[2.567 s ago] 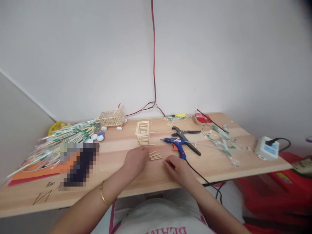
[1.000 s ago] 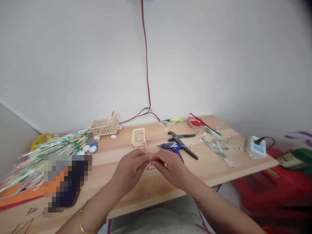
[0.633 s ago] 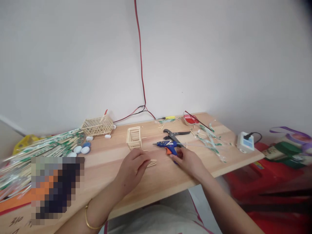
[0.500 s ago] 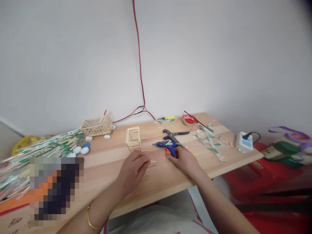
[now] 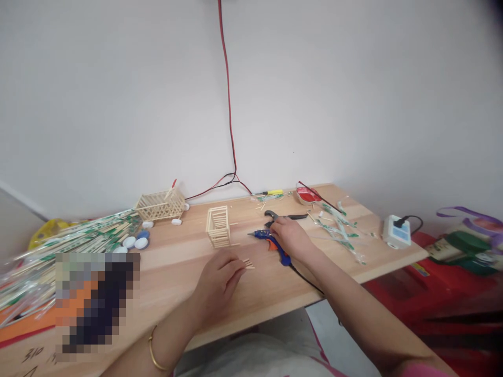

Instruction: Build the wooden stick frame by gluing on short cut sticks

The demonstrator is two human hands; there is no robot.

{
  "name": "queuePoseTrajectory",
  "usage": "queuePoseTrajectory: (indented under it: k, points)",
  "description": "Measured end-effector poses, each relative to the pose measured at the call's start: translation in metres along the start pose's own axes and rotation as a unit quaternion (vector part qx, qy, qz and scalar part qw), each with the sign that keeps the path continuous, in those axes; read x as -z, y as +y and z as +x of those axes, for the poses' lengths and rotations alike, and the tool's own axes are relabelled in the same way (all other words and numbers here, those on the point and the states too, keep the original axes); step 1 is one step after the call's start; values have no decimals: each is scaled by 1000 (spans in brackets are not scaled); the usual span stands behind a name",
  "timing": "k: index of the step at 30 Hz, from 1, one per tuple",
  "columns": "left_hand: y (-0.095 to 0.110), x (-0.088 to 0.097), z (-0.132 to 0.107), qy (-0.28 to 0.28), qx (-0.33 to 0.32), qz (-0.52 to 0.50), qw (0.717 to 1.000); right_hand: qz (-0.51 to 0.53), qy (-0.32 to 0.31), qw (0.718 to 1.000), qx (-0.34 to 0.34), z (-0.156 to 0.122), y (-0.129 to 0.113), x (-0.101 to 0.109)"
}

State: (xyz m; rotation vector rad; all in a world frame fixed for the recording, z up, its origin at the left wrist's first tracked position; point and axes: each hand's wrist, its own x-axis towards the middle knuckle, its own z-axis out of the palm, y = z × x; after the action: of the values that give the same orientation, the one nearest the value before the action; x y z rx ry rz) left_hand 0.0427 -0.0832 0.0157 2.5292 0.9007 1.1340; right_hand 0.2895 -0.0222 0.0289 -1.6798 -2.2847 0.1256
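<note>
My left hand (image 5: 220, 277) is closed in a pinch, with short thin wooden sticks (image 5: 249, 264) poking out from its fingertips just above the tabletop. Beyond it stands a small open frame of wooden sticks (image 5: 218, 228). My right hand (image 5: 293, 238), its fingers curled downward, is over a blue glue gun (image 5: 283, 255) with an orange trigger. The gun lies on its side, nozzle to the left. Right behind that hand are dark-handled pliers (image 5: 296, 216), partly covered by it. What the right fingertips touch is hidden.
A bigger stick-built cart (image 5: 161, 205) with white wheels stands at the back left, near bottle caps (image 5: 141, 243) and wrapped skewers (image 5: 86, 238). A red dish (image 5: 308, 195), plastic wrappers (image 5: 338, 230) and a white power box (image 5: 396, 231) are on the right. A yellow-handled screwdriver (image 5: 274, 192) lies behind.
My right hand has left the glue gun's handle and moved up and forward, over the gun's body toward the pliers. The handle and its cord now show. My left hand has barely moved.
</note>
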Motion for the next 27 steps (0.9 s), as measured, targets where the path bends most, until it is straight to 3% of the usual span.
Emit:
queuePoseTrajectory:
  k: [5,11,13,16,21,24,27]
  points:
    - [-2,1,-2,2,3,4,1000,-24,27,999,-20,-4,11,5]
    - [-3,0,-4,16,15,-7,1000,-37,141,984,-100,-22,77,39]
    - [-3,1,-5,26,21,-10,999,-46,161,979,-118,-31,88,47]
    - [-3,0,-5,36,26,-12,999,-20,147,977,-153,-44,74,48]
    - [-2,-2,-6,58,23,-12,998,89,2,981,-174,-57,16,22]
    - [-2,-2,-7,56,22,-10,998,76,-19,978,-195,-56,-4,2]
    - [-2,-1,-7,57,23,-6,998,41,-39,975,-217,-49,-8,-9]
